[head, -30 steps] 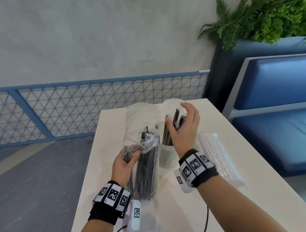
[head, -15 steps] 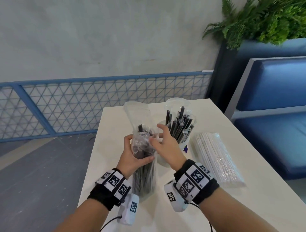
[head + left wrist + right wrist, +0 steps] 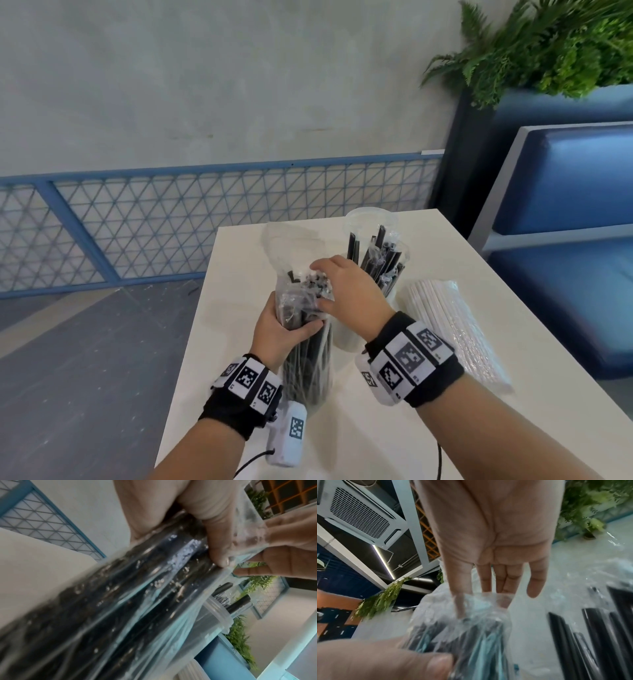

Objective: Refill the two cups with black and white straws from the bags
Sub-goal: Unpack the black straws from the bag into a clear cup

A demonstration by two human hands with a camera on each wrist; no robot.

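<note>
My left hand (image 3: 284, 329) grips a clear bag of black straws (image 3: 308, 366) round its upper part and holds it upright on the white table (image 3: 445, 428). In the left wrist view the thumb (image 3: 211, 540) presses on the bag (image 3: 120, 601). My right hand (image 3: 346, 294) is at the bag's mouth, fingers (image 3: 536, 585) straight and the index reaching in among the straw tops. Just right of it, a clear cup (image 3: 346, 337) holds several black straws (image 3: 373, 263). A second cup (image 3: 371, 219) stands behind it, and I see no straws in it. A sealed bag of white straws (image 3: 452, 329) lies to the right.
The table's left edge is close to my left arm, with grey floor below. A blue mesh railing (image 3: 171, 219) runs beyond the far edge. A blue bench (image 3: 565, 240) and a planter (image 3: 548, 44) stand to the right.
My right hand let go of the black straws in the cup and came left to the bag's mouth. My left hand moved up the bag and stood it more upright.
</note>
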